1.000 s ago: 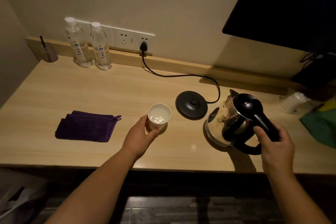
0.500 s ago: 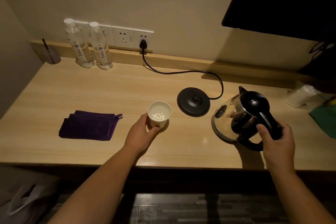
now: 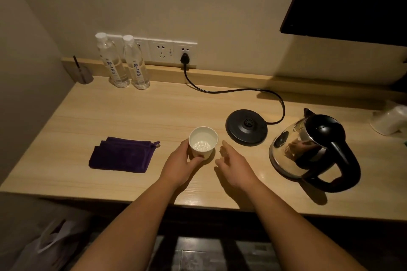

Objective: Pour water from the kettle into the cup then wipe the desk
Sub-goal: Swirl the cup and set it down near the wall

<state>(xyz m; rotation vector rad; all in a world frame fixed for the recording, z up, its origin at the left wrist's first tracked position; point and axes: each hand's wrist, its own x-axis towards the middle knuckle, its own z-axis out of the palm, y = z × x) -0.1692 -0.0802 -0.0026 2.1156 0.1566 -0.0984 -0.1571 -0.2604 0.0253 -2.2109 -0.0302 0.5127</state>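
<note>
A white cup (image 3: 203, 142) with water in it stands on the wooden desk (image 3: 110, 116), and my left hand (image 3: 179, 166) is wrapped around its near side. My right hand (image 3: 233, 166) hovers just right of the cup, fingers apart and holding nothing. The steel kettle (image 3: 308, 149) with a black lid and handle stands upright on the desk at the right, off its round black base (image 3: 246, 126). A folded purple cloth (image 3: 122, 157) lies to the left of the cup.
Two water bottles (image 3: 123, 61) stand at the back by the wall sockets (image 3: 171, 50). A black cord (image 3: 231, 90) runs from the socket to the base. A small grey holder (image 3: 82, 73) sits in the back left corner; a white object (image 3: 389, 121) at the far right.
My right hand has set the kettle down upright on the desk, let go of its handle and moved left to beside the cup. My left hand has stayed on the cup.
</note>
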